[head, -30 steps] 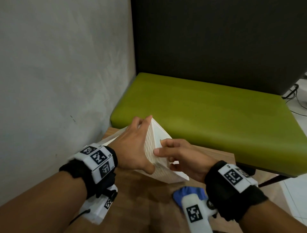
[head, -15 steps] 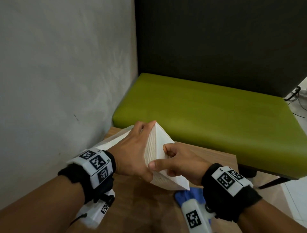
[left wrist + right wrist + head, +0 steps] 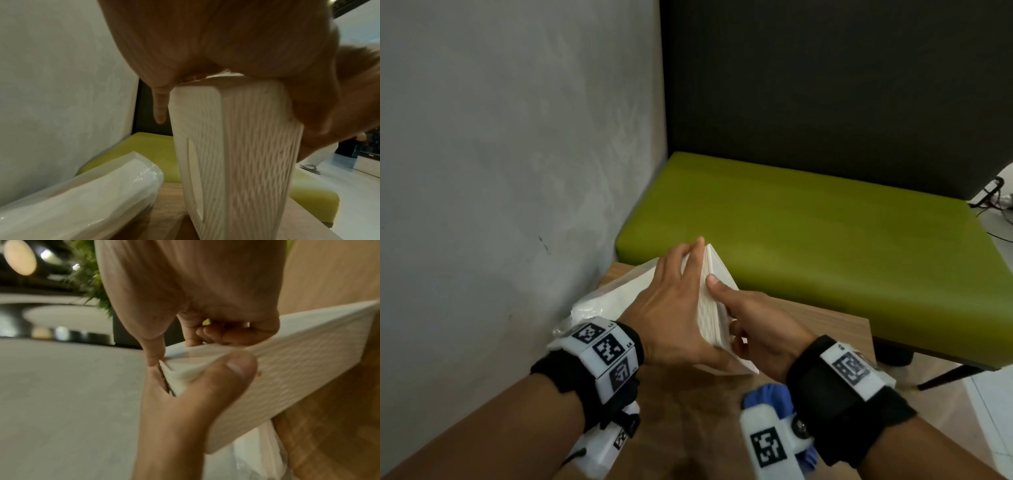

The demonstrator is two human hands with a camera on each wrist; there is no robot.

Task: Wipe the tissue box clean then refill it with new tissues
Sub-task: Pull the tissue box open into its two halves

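The white ribbed tissue box [image 3: 710,315] stands tilted on one edge over the wooden table [image 3: 688,428], held between both hands. My left hand [image 3: 671,301] holds its left face, fingers stretched up along it and thumb wrapped round the near end. In the left wrist view the palm caps the upper end of the box [image 3: 236,162]. My right hand [image 3: 760,318] grips the right side. In the right wrist view its thumb [image 3: 232,369] presses the ribbed face of the box [image 3: 298,353] and the fingers curl over the edge. A pack of new tissues [image 3: 613,301] in clear plastic lies left of the box.
A blue cloth [image 3: 774,401] lies on the table under my right wrist. A grey wall [image 3: 500,171] closes the left side. A green bench seat [image 3: 825,240] with a dark back runs just beyond the table's far edge.
The box has been turned more steeply onto its edge. My right thumb has slid up along its ridge and my left fingers have stretched further up the left face.
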